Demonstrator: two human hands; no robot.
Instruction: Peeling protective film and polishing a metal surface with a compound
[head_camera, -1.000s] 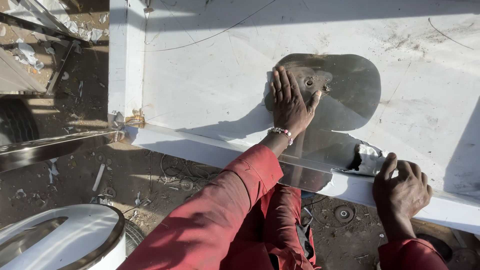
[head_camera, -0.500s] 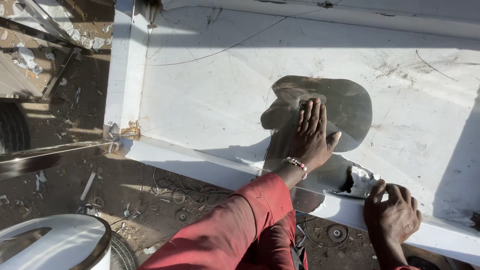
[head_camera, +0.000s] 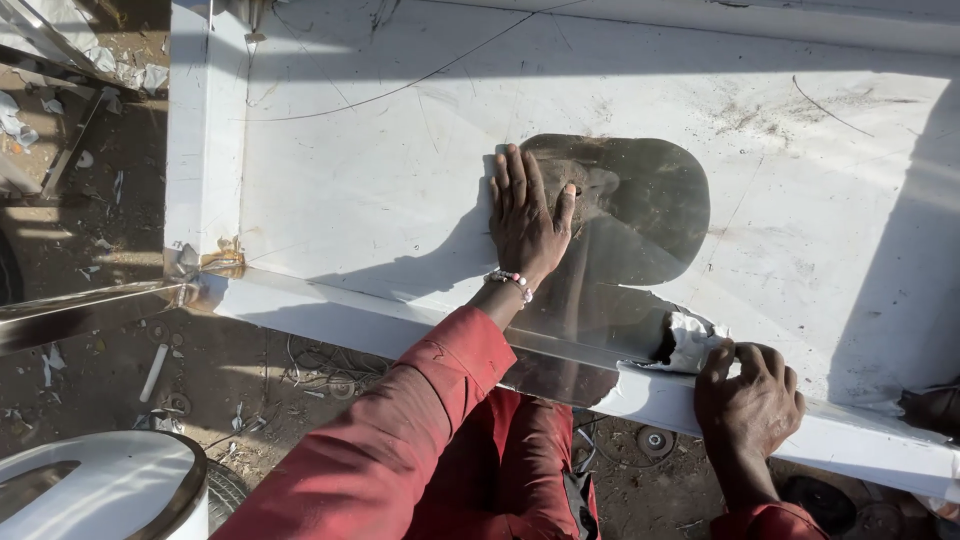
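Observation:
A large white film-covered metal panel (head_camera: 380, 150) lies in front of me, with raised rims. In its middle is a bare, shiny grey patch (head_camera: 650, 200) where the film is peeled away. My left hand (head_camera: 525, 215) lies flat, palm down, on the left edge of that patch, fingers pointing away from me; a beaded bracelet is on the wrist. My right hand (head_camera: 748, 385) curls over the panel's front rim (head_camera: 330, 310), right beside a torn, crumpled flap of white film (head_camera: 690, 340). Both sleeves are red.
A shiny metal bar (head_camera: 60, 312) runs in from the left to the panel's corner. A round white container (head_camera: 100, 490) stands at the bottom left. The dirt ground (head_camera: 250, 380) below holds wire bits and washers. A dark object (head_camera: 930, 405) sits at the right edge.
My left hand has slid leftward across the bare patch to its left edge. My right hand has stayed on the front rim by the torn film.

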